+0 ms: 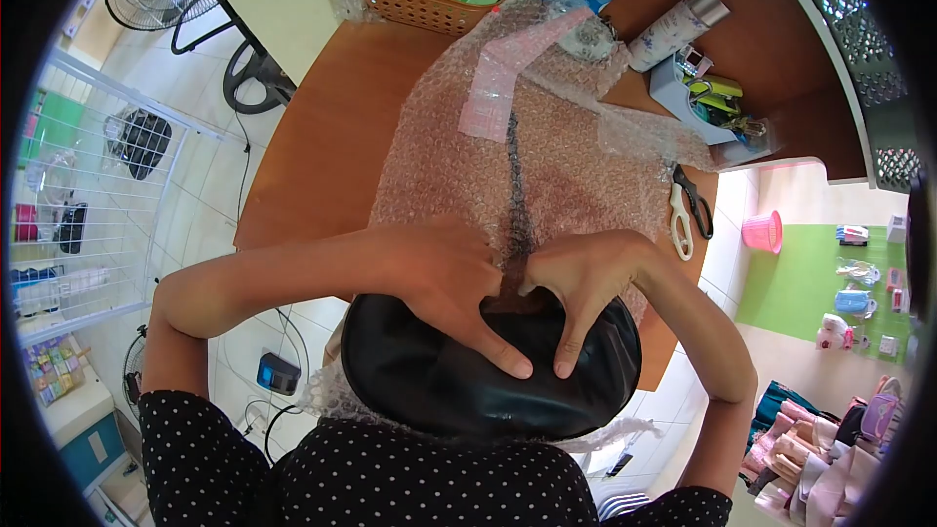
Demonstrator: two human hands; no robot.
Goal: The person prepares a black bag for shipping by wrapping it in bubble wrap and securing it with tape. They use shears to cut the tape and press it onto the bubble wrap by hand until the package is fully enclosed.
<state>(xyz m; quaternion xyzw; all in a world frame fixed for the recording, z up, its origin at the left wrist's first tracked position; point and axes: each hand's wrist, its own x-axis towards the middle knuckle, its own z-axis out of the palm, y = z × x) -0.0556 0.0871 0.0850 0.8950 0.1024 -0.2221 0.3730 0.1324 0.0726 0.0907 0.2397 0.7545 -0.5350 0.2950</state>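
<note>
A glossy black bag [468, 395] with rounded ends lies against my body at the table's near edge. My left hand [451, 278] grips its far edge, thumb laid flat on the black face and fingers curled behind. On the same edge, my right hand [588, 278] has a matching hold, its thumb pointing toward the left thumb. Most fingertips are hidden. A sheet of clear bubble wrap [429, 176] spreads out under and beyond the bag. Along its middle runs a dark strip [517, 176], partly covered by the hands.
On the bubble wrap's far part lies a bent pink strip [493, 88]. Scissors [680, 220] with black and white handles sit at the table's right edge. Behind stand a brown basket [420, 8], a spray can [673, 34] and a pale blue holder [688, 107] of small tools.
</note>
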